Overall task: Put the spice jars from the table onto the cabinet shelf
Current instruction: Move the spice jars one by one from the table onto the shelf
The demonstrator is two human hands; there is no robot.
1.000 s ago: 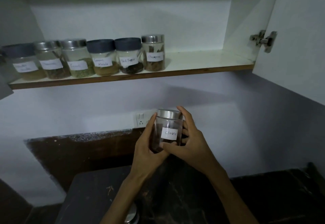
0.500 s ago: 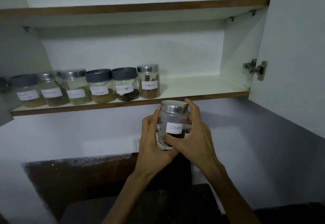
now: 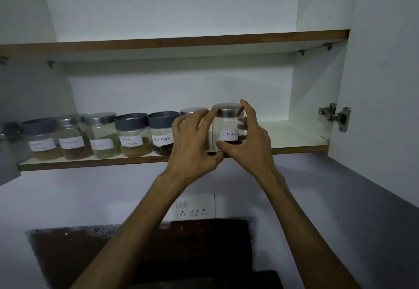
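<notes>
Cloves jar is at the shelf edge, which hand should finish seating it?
Probably right. The right hand wraps the Cloves jar from the open side of the shelf; the left hand is squeezed against the neighbouring steel-lid jar.

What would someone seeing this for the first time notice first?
Two hands, the left hand and the right hand, hold a steel-lidded jar labelled Cloves at the front edge of the lower cabinet shelf. To its left runs a row of labelled spice jars. The open cabinet door's hinge shows at right.
</notes>
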